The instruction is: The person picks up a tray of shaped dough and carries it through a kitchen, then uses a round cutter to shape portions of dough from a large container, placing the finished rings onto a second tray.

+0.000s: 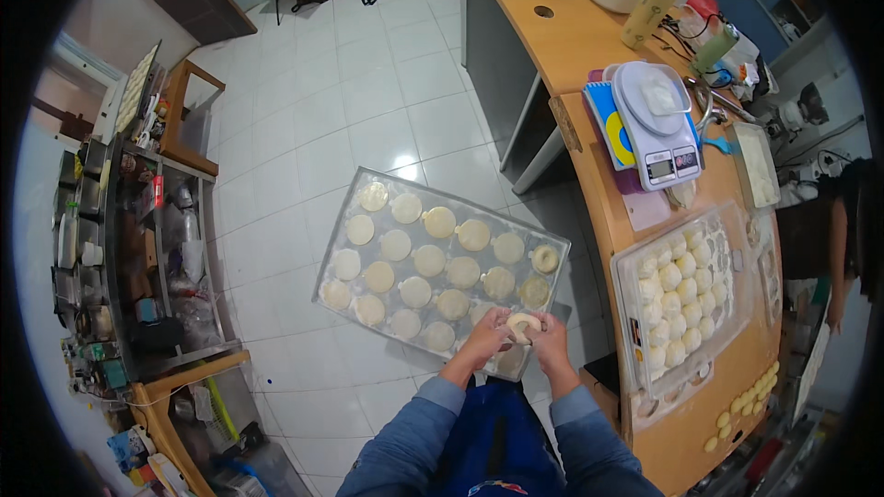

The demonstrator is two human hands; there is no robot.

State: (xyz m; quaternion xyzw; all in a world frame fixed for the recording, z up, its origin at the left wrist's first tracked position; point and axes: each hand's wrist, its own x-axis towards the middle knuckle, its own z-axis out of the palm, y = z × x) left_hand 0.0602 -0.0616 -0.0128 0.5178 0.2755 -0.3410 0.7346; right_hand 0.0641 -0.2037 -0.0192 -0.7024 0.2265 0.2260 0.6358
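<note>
Between my two hands, over the near right corner of a metal tray (336,248), is a pale dough ring (525,322). My left hand (485,339) is closed on its left side, and my right hand (551,342) grips its right side. Rows of flat, pale rounds (428,260) cover the tray; I cannot tell whether they are paper or dough. Another dough ring (545,258) lies on a round near the tray's right corner. My fingers hide part of the held ring and some of the rounds beneath.
On the wooden table (589,221) at right, a clear plastic box (629,313) holds several white dough balls. Beyond it stands a white kitchen scale (661,129). Small dough pieces (741,410) lie near the table's right edge. A cluttered shelf (184,221) stands left, over white floor tiles.
</note>
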